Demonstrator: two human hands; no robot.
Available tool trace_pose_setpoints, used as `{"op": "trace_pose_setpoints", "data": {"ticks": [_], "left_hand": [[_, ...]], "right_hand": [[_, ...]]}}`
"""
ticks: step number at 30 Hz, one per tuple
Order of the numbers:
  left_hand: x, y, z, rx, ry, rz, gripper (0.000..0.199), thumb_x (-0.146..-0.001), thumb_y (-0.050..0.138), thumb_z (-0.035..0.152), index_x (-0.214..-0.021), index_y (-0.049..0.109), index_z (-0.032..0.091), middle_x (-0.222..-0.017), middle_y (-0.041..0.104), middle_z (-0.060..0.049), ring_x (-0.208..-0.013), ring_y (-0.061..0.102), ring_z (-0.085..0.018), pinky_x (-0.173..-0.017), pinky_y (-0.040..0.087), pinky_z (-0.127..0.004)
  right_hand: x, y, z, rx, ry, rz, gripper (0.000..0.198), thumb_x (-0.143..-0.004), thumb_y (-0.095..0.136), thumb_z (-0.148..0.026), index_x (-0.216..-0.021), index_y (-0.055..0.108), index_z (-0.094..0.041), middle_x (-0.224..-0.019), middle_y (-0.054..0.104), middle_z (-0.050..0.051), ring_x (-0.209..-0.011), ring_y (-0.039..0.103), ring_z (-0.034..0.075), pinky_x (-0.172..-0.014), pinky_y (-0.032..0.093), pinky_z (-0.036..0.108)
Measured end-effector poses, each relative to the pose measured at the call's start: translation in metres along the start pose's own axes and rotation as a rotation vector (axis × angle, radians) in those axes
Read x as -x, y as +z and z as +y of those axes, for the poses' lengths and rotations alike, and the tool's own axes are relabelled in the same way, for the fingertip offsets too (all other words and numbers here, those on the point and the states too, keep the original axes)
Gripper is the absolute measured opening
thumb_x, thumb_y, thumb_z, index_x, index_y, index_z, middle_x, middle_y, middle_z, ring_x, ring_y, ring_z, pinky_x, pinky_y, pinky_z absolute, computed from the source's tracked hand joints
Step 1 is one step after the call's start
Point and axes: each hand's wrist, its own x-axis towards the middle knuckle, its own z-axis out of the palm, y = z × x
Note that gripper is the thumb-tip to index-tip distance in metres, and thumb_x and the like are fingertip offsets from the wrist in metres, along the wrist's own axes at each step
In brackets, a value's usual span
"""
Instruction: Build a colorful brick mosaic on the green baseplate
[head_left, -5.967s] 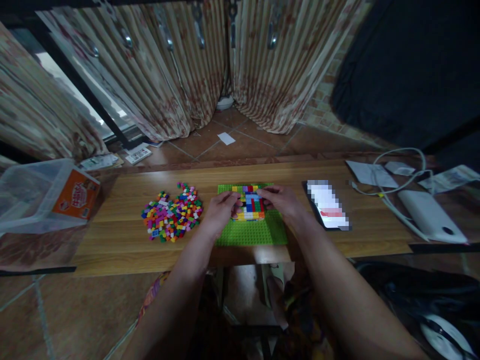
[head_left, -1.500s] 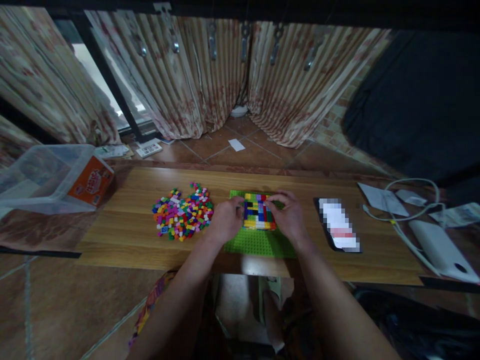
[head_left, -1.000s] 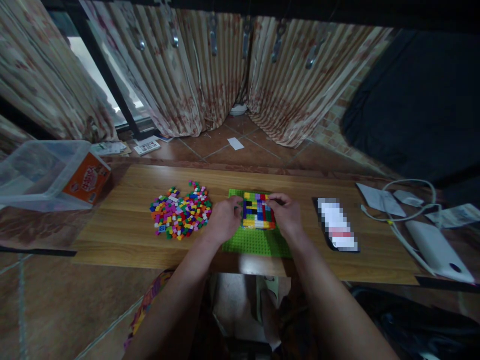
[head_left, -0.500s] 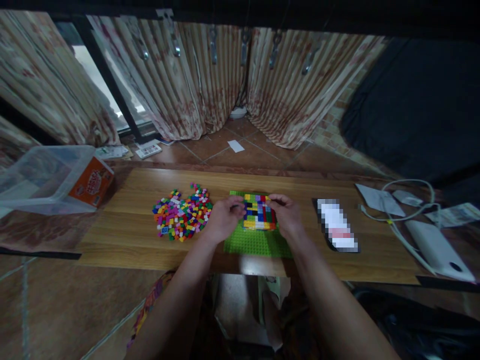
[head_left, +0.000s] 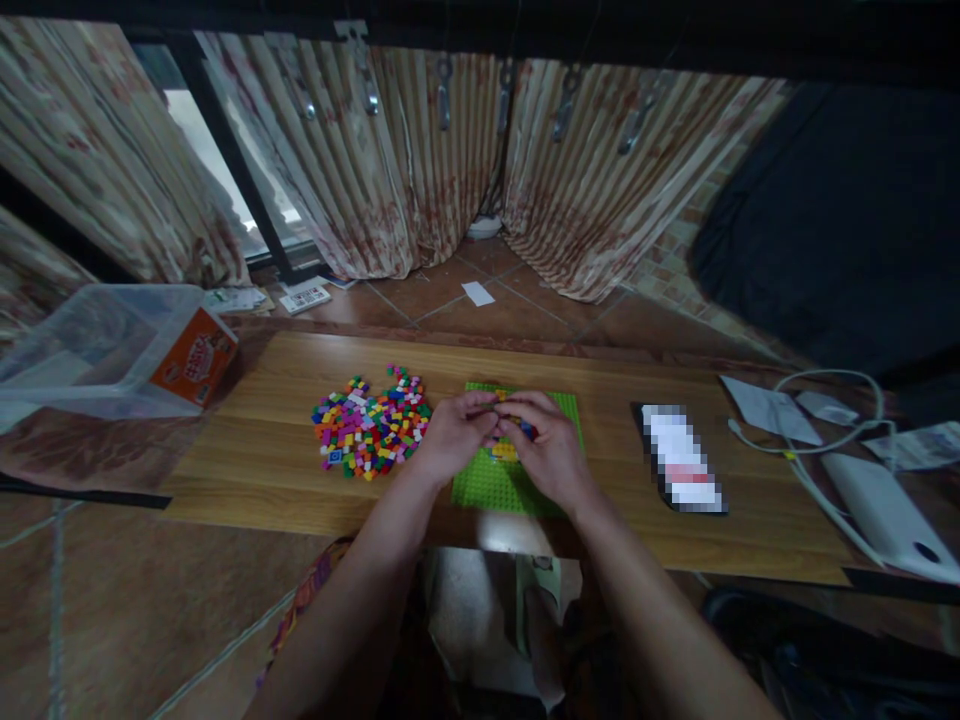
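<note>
Near the centre of the frame, the left hand [head_left: 459,432] and the right hand [head_left: 547,450] meet, fingertips together, over a green baseplate [head_left: 480,490]. The grip of each hand is pinched in close at the fingers, but whether a small brick sits between them cannot be told, since the fingers cover that spot. Beneath them is a built block of bricks [head_left: 505,453] on the upper part of the baseplate, mostly hidden; yellow pieces show along its lower edge, with a bit of blue and red beside the right hand. The bare green studs spread below it, toward the lower middle of the frame.

Left of the centre, just beside the left hand, a pile of loose bricks [head_left: 371,425] in many colours lies on the wooden desk [head_left: 247,430]. Right of the centre lies a phone [head_left: 684,460], its lit screen blurred into squares and its top tilted toward the left.

At the left edge of the frame stands a clear plastic box [head_left: 112,350] with an orange label [head_left: 193,358]. Toward the right edge are a looped white cable [head_left: 862,374], a sheet of paper [head_left: 765,408] and a white device [head_left: 885,508]. Patterned curtains [head_left: 442,170] hang across the top.
</note>
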Motion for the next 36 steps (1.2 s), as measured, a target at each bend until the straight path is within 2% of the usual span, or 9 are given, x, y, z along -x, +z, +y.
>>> {"op": "trace_pose_setpoints", "data": {"ticks": [8,13,17,23,27,29,32,36], "left_hand": [[0.006,-0.002,0.005,0.05,-0.072,-0.044,0.032,-0.07,0.074,0.009,-0.101,0.066,0.011,-0.071,0.07,-0.001,-0.062,0.064,-0.011,-0.062,0.052,-0.022],[0.006,0.002,0.005,0.03,-0.104,-0.028,0.019,-0.082,0.062,0.008,-0.101,0.065,0.009,-0.067,0.069,-0.002,-0.058,0.064,-0.01,-0.057,0.051,-0.02],[0.005,0.005,0.003,0.006,-0.093,0.002,0.02,-0.083,0.058,0.004,-0.101,0.065,0.009,-0.062,0.067,0.0,-0.053,0.062,-0.009,-0.054,0.051,-0.019],[0.006,0.009,0.002,0.0,-0.099,0.015,0.019,-0.084,0.058,0.008,-0.101,0.066,0.01,-0.065,0.068,-0.001,-0.058,0.065,-0.009,-0.056,0.05,-0.018],[0.004,0.006,0.005,-0.029,-0.032,0.1,0.014,-0.082,0.062,0.012,-0.095,0.067,0.012,-0.078,0.071,-0.003,-0.06,0.064,-0.009,-0.053,0.047,-0.018],[0.002,0.002,0.006,-0.064,-0.005,0.129,0.012,-0.08,0.064,0.013,-0.092,0.068,0.013,-0.077,0.071,-0.002,-0.059,0.063,-0.009,-0.053,0.046,-0.019],[-0.002,-0.004,0.003,-0.138,0.035,0.137,0.011,-0.078,0.065,0.014,-0.088,0.068,0.015,-0.072,0.069,0.0,-0.06,0.063,-0.01,-0.056,0.046,-0.02],[-0.005,-0.004,-0.002,-0.187,0.082,0.121,0.011,-0.078,0.066,0.016,-0.088,0.069,0.015,-0.072,0.069,0.0,-0.06,0.063,-0.01,-0.06,0.047,-0.022]], "right_hand": [[0.003,-0.007,-0.002,0.031,-0.028,-0.034,0.014,-0.09,0.06,-0.028,-0.094,0.073,-0.025,-0.096,0.067,0.005,-0.097,0.062,0.022,-0.087,0.048,0.037],[0.004,-0.009,0.0,0.028,-0.019,-0.006,0.011,-0.088,0.062,-0.025,-0.09,0.073,-0.024,-0.095,0.066,0.005,-0.093,0.062,0.02,-0.084,0.048,0.036],[0.005,-0.007,0.001,0.023,-0.011,-0.022,0.009,-0.087,0.063,-0.026,-0.088,0.072,-0.024,-0.096,0.066,0.005,-0.093,0.062,0.02,-0.086,0.048,0.037],[0.003,-0.013,0.002,-0.007,0.043,-0.018,0.014,-0.088,0.061,-0.029,-0.087,0.073,-0.024,-0.097,0.067,0.005,-0.095,0.062,0.02,-0.088,0.047,0.037],[-0.002,-0.035,0.025,0.021,0.184,0.148,0.017,-0.084,0.064,-0.037,-0.084,0.073,-0.022,-0.095,0.068,0.006,-0.092,0.064,0.022,-0.086,0.048,0.038],[-0.003,-0.047,0.039,0.015,0.254,0.203,0.021,-0.081,0.065,-0.041,-0.084,0.074,-0.021,-0.096,0.069,0.007,-0.09,0.064,0.023,-0.082,0.049,0.039],[-0.004,-0.055,0.05,0.024,0.284,0.183,0.024,-0.079,0.067,-0.043,-0.083,0.074,-0.021,-0.097,0.07,0.008,-0.091,0.064,0.024,-0.081,0.05,0.039],[-0.005,-0.047,0.047,0.062,0.235,0.103,0.02,-0.08,0.064,-0.041,-0.079,0.074,-0.023,-0.099,0.069,0.007,-0.097,0.063,0.024,-0.087,0.048,0.041]]}}
